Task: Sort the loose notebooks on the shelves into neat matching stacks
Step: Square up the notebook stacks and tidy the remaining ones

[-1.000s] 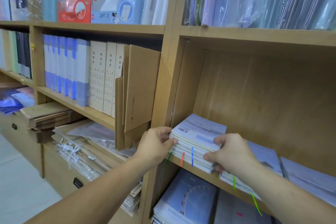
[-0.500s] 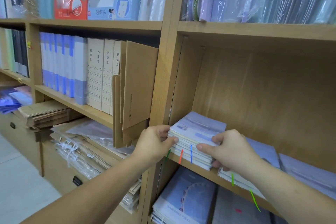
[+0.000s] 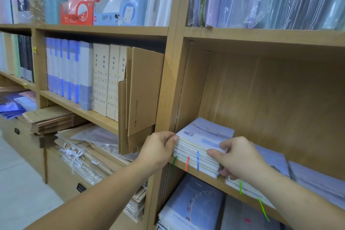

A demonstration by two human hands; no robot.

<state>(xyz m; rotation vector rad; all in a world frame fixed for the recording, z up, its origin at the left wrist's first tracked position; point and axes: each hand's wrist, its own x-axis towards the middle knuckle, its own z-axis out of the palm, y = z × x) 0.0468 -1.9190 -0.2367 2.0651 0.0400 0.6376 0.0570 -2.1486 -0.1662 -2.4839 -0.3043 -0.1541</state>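
Squaring up one pile looks like the step in hand. The left hand [image 3: 160, 148] pinches the near left corner of the notebook stack [image 3: 203, 136], which lies at the left end of the wooden shelf [image 3: 220, 185]. The right hand [image 3: 240, 157] grips its near right corner, thumb on top. The next move probably calls for nudging the edges flush. The upright divider [image 3: 168, 99] hems the stack in on the left, ribbon markers [image 3: 197, 162] dangle over the shelf front, and a neighbouring notebook pile [image 3: 272, 157] crowds it just beside on the right.
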